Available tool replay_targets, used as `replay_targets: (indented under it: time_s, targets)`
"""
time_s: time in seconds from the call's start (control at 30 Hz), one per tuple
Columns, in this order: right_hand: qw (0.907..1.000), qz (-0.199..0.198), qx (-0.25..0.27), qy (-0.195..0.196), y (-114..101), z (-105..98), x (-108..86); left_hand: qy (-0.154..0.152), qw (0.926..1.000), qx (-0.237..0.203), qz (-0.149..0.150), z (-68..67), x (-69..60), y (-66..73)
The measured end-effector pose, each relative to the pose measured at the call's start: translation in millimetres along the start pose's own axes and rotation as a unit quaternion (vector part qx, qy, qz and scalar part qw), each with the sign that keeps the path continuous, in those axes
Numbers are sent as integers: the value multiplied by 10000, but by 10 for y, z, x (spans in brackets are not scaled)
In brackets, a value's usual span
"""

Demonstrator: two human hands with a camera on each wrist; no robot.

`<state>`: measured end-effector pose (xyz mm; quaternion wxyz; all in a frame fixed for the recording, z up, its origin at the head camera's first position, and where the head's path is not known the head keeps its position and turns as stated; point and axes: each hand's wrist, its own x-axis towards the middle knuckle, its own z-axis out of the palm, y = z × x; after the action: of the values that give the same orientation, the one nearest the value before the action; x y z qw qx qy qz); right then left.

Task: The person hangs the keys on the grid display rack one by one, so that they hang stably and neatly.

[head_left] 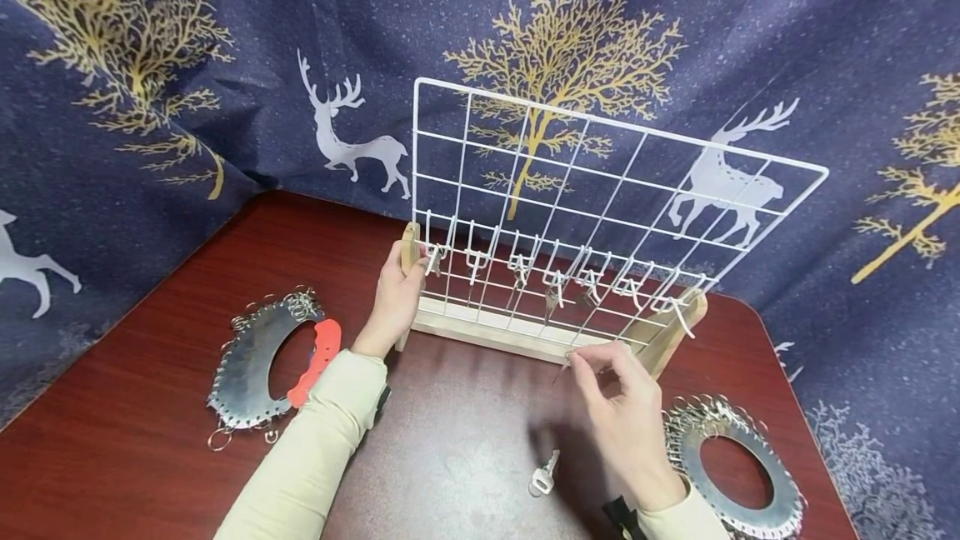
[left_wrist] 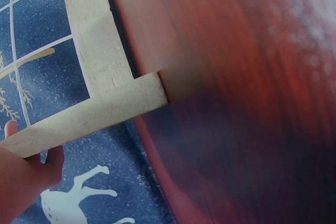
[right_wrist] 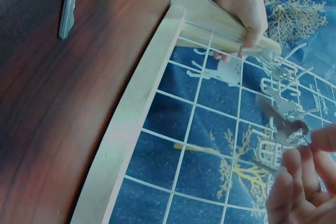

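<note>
A white wire grid rack point(head_left: 619, 118) on a wooden stand point(head_left: 487, 329) stands mid-table, its row of white hooks holding several keys point(head_left: 553, 298). My left hand point(head_left: 393, 298) grips the stand's left wooden side piece point(left_wrist: 115, 103), thumb on one face and fingers on the other. With thumb and fingertips, my right hand point(head_left: 622, 402) pinches a key point(right_wrist: 278, 119) by its ring, in front of the rack's lower right part. Another key point(head_left: 543, 475) with a ring lies on the table below that hand. In the right wrist view, my fingers partly hide the hooks.
Left of the rack lies a curved metal plate point(head_left: 238, 373) edged with small rings, with a red handle point(head_left: 322, 361). A similar ringed plate point(head_left: 693, 452) lies at the right, beside my right forearm. A dark blue patterned cloth point(head_left: 262, 7) hangs behind the table.
</note>
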<state>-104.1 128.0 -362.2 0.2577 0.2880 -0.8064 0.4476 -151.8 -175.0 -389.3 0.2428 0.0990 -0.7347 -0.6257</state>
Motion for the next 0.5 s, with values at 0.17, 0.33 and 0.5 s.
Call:
replay_targets:
  time_s: [0.17,0.33,0.5]
  targets:
    - [9969,150,164,758,13,-19,38,25,10000,55,-22,-2,1,-9]
    - [9877,317,521,1440,-90,-48,109,14,9999,108,-31,0,-2,-1]
    - [9745,383,1003,1970,-249,-99,214,-13,10000,15,-38,0,-1,3]
